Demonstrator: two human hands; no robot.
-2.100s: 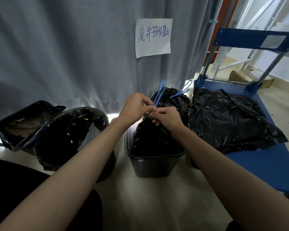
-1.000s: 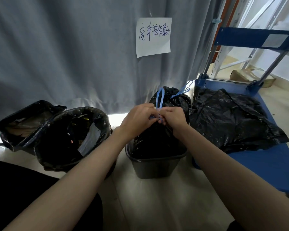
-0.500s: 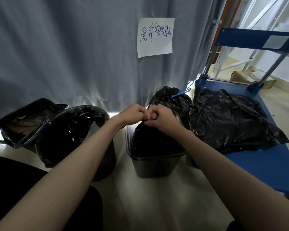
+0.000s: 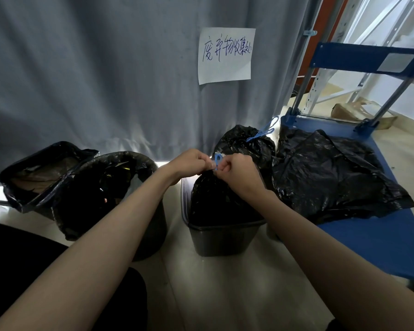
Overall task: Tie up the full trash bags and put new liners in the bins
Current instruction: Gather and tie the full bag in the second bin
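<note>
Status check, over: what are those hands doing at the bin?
Both hands, left hand and right hand, pinching blue drawstring. Black bag gathered, sitting in bin. Nothing obstructing.

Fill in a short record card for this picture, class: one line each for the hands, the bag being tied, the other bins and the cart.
left hand: pinches the blue drawstring
right hand: pinches the same drawstring
bag being tied: black, gathered at the neck, sits in the square bin
tied bag: behind it, blue ties up
other bins: round bin and a lined bin, both open
cart: blue, loose black bags on it
</note>
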